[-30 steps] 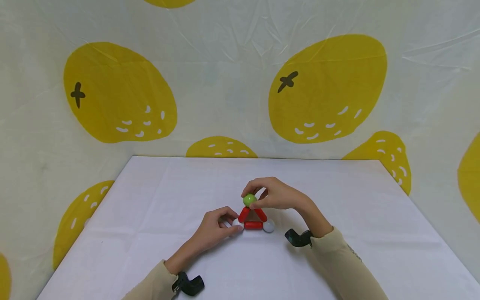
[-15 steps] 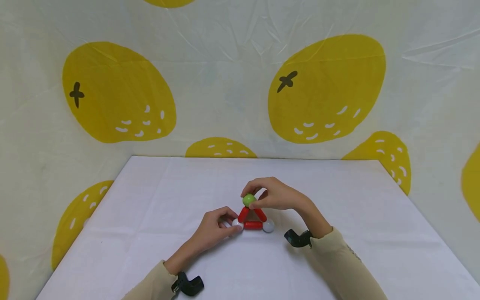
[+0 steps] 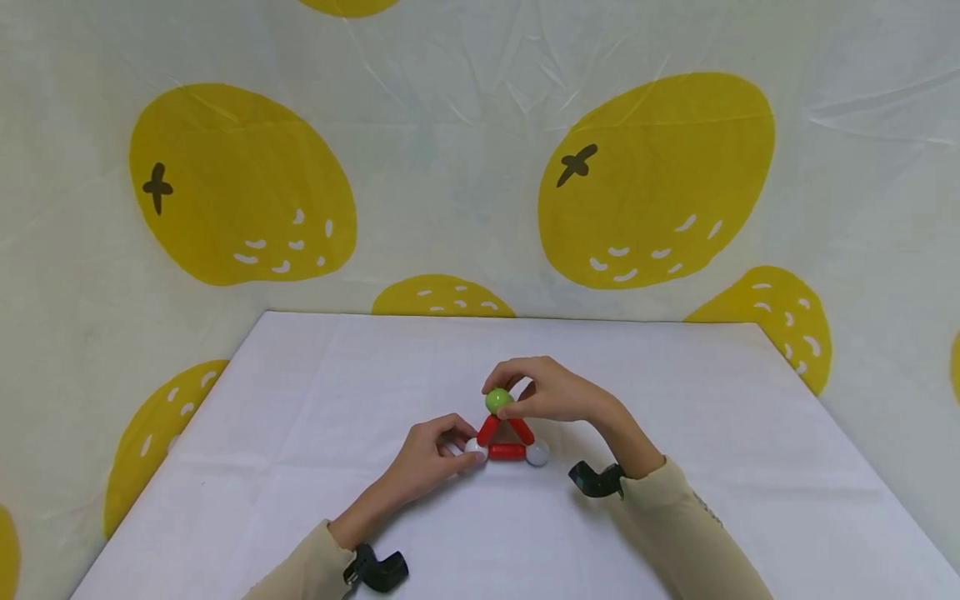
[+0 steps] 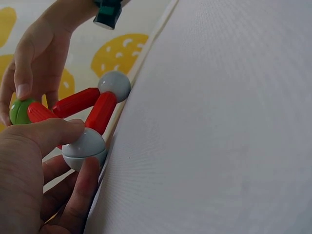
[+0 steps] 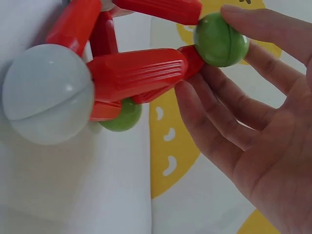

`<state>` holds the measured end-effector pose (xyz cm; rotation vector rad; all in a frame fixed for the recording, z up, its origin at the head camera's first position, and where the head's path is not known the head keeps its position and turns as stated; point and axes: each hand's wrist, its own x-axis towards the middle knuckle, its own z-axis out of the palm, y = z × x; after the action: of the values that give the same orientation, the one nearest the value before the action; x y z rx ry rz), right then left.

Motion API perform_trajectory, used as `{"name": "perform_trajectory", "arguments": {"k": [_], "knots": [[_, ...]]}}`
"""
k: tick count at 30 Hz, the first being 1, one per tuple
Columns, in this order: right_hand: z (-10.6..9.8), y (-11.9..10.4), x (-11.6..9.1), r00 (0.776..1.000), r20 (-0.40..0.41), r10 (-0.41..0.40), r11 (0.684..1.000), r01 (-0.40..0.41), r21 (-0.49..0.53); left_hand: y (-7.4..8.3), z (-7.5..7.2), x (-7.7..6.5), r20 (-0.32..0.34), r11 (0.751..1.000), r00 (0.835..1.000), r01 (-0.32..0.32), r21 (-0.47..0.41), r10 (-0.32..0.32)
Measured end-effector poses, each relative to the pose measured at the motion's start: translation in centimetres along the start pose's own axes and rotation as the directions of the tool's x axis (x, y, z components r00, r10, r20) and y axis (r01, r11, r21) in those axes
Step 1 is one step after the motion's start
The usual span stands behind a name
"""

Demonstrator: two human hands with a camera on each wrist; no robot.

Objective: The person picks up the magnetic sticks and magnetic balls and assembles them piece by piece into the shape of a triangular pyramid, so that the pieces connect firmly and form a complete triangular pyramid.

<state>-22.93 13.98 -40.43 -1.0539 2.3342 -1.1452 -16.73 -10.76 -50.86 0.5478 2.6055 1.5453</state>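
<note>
A frame of red rods (image 3: 507, 452) and balls stands on the table, like a small pyramid. On its top sits a green ball (image 3: 498, 400), pinched between thumb and fingers of my right hand (image 3: 557, 392). My left hand (image 3: 427, 457) holds the near-left pale ball (image 4: 84, 146) between thumb and fingers. The near-right pale ball (image 3: 537, 453) is untouched, joined to that one by a rod. Low at the back, a second green ball (image 5: 125, 115) shows in the right wrist view, partly behind the rods; the head view hides it.
A white cloth covers the table (image 3: 337, 375), whose far edge meets a pale backdrop (image 3: 450, 167) printed with yellow fruit. Dark wrist devices sit on both forearms, the left one (image 3: 377, 569) lower and the right one (image 3: 596, 478) close beside the frame.
</note>
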Motion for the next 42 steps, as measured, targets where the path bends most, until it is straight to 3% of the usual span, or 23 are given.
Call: {"name": "perform_trajectory", "arguments": {"k": [10,18,28,42], "knots": [[1.1,0.7,0.3,1.000,-0.019,0.007,1.000,-0.007,0.006,-0.1,-0.1,0.2,-0.006,1.000,1.000,-0.024,-0.019,0.024],[1.7,1.0,0.3,0.990,-0.129,-0.064,0.997,0.057,-0.056,-0.1,0.1,0.2,0.033,1.000,0.999,-0.009,-0.014,0.009],[0.6,0.8,0.1,0.997,-0.037,-0.074,0.997,0.074,-0.013,0.3,0.0,0.1,0.009,1.000,1.000,0.018,-0.015,-0.018],[-0.8,0.4,-0.6,0.999,0.021,-0.044,0.999,0.044,0.010,0.6,-0.2,0.1,0.016,0.999,0.999,0.028,-0.029,-0.028]]}}
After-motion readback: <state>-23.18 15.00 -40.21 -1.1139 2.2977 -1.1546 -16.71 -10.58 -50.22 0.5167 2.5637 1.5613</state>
